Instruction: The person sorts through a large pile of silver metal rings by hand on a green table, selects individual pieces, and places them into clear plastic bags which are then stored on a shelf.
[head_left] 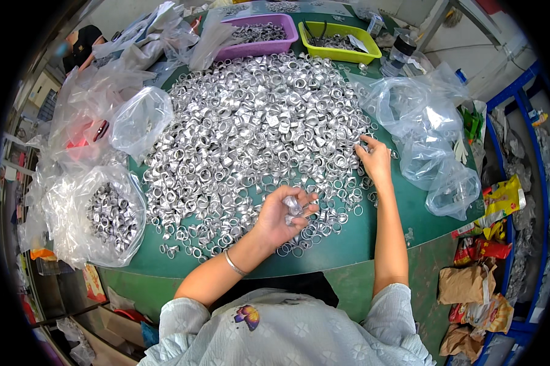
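A wide heap of silver metal rings (250,122) covers the middle of the green table (354,250). My left hand (282,215) is turned palm up above the near edge of the heap, its fingers curled around a few silver rings (294,206). On the heap's right edge, my right hand (375,158) reaches down with thumb and fingers bent together at the rings. Whatever lies between those fingertips is too small to make out. Loose rings are scattered on the table below and around my left hand.
Clear plastic bags lie right (409,122) and left (142,122); another bag (135,244) at left holds more rings. Behind the heap stand a purple basket (290,27) and a yellow-green basket (372,56), both with small metal pieces. A blue rack (534,122) stands at right.
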Demonstrator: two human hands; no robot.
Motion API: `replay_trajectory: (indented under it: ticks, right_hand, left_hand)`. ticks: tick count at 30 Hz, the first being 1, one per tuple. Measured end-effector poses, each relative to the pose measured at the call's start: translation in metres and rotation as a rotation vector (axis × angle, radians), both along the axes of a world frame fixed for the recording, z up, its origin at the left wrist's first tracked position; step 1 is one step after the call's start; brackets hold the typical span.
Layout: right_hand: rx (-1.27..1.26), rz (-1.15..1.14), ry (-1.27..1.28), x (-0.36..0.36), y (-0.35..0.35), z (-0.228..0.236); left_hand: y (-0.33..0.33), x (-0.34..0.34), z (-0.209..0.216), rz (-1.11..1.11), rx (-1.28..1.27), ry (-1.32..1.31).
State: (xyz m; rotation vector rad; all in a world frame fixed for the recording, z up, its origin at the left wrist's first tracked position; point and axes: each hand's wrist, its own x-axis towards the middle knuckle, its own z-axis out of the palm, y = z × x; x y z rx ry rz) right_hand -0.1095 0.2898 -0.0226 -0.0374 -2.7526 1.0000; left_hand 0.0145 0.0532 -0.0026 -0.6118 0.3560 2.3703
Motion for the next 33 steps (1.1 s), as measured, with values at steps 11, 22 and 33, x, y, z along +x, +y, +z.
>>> replay_trajectory:
  ticks: [11, 22, 33]
  right_hand:
    - [-0.096, -0.047, -0.022, 0.001, 0.007, 0.002]
    - [-0.443, 0.546, -0.139, 0.114, -0.051, 0.061]
    - [0.24, 0.674, 0.288, 0.152, -0.098, 0.053]
  left_hand:
    - [0.004, 0.011, -0.012, 0.056, 0.177, 0.013]
    - [0.018, 0.014, 0.002, -0.121, 0.302, 0.14]
    - [0.008, 0.035, -0.029, 0.131, 0.271, 0.166]
